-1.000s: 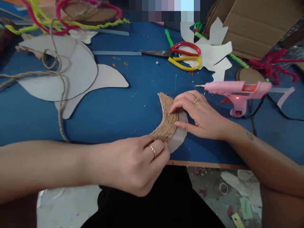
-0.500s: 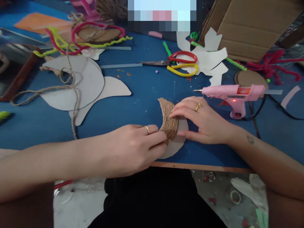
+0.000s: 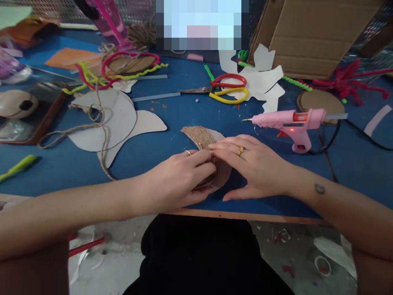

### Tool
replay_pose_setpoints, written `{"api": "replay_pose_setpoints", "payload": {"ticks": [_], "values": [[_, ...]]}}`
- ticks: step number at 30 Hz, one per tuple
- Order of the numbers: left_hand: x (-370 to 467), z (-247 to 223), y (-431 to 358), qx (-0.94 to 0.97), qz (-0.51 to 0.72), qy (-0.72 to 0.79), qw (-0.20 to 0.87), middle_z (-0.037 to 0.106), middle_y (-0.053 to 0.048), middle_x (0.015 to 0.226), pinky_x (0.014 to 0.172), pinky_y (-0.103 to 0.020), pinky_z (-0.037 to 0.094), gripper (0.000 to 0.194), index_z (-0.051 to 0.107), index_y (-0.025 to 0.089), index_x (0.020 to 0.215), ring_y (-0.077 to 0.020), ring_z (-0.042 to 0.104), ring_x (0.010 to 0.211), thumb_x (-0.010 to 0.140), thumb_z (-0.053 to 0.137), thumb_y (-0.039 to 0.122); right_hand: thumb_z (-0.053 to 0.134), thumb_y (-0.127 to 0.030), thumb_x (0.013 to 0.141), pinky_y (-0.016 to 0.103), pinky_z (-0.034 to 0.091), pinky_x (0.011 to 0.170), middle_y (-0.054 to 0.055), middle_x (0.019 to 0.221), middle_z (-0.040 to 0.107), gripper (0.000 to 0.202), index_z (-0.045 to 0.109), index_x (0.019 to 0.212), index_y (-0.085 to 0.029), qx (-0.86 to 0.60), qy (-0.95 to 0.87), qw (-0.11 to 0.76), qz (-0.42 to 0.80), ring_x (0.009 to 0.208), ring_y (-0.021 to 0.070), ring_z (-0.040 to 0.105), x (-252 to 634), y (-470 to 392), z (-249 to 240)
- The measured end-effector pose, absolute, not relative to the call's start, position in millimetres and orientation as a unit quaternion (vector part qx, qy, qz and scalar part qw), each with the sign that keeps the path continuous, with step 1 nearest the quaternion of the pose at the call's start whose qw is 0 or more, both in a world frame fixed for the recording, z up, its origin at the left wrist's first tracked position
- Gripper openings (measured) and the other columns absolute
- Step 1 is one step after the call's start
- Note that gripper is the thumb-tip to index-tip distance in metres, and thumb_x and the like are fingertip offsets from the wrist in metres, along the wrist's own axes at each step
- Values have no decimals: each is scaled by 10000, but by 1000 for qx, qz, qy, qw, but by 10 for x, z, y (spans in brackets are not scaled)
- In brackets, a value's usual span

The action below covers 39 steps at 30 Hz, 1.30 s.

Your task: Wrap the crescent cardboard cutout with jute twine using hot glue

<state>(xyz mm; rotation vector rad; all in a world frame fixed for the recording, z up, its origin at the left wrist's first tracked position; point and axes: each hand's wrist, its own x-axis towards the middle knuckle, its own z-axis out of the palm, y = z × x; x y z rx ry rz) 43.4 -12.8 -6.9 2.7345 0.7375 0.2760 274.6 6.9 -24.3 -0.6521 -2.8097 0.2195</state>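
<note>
A curved paper or card cutout [image 3: 225,175] lies near the table's front edge, with rows of brown twine [image 3: 196,135] covering its left part. My left hand [image 3: 184,178] has its fingers curled closed on the lower part of this twine-covered cutout. What its fingertips pinch is partly hidden. Stretched across the twine from the right, my right hand [image 3: 256,166] presses with extended fingers, its thumb spread apart near the table. A pink glue gun [image 3: 296,123] with a lit red light rests beyond my right hand, nozzle pointing left.
Scissors [image 3: 208,89] with red and yellow handles lie behind the cutout, beside white leaf-like cutouts [image 3: 253,80]. Rounded pale cutouts [image 3: 123,121] with loose twine [image 3: 106,141] are at left. A cardboard box [image 3: 313,37] stands at back right; a black cable [image 3: 331,139] trails from the glue gun.
The twine-covered cutout has turned anticlockwise, its upper tip swinging left. My right hand has moved down and left, closer to my left hand. The camera view has shifted slightly.
</note>
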Motion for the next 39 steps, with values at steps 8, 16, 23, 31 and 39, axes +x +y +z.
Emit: {"api": "replay_pose_setpoints", "payload": {"ticks": [8,16,23,31,39], "values": [[655,-39,110,946,70,293,121,592,-95,990,760,-294,488,145,614,115,872,-187,593,859,882,535,237,581,-496,848,534,386,1031,216,1362,526,705,406,1381,-69,-296,-945,119,66,1289,338,453,2828,180,-288],[491,20,34,916,54,343,200,587,-57,974,758,-296,472,180,603,154,957,-191,593,885,829,581,279,568,-465,867,513,380,1059,196,1405,493,696,370,1412,-80,-310,-940,114,91,1335,312,407,2831,167,-282],[474,43,-125,929,29,330,163,564,-38,882,608,-231,414,145,593,149,887,-113,534,669,898,454,189,564,-457,874,532,387,1036,184,1404,500,674,369,1414,-103,-301,-942,124,86,1320,312,423,2834,174,-289],[414,84,-71,881,135,329,311,616,-19,868,721,-231,484,49,536,165,786,-120,583,796,805,504,133,561,-479,872,540,378,1029,180,1409,496,686,365,1418,-112,-310,-939,123,86,1314,315,427,2834,163,-309],[76,242,-70,857,69,384,337,472,84,522,426,-88,344,112,613,140,897,-25,405,447,861,560,231,506,-525,894,539,359,1047,178,1428,475,707,350,1431,-92,-315,-940,107,79,1322,320,412,2843,163,-310]]}}
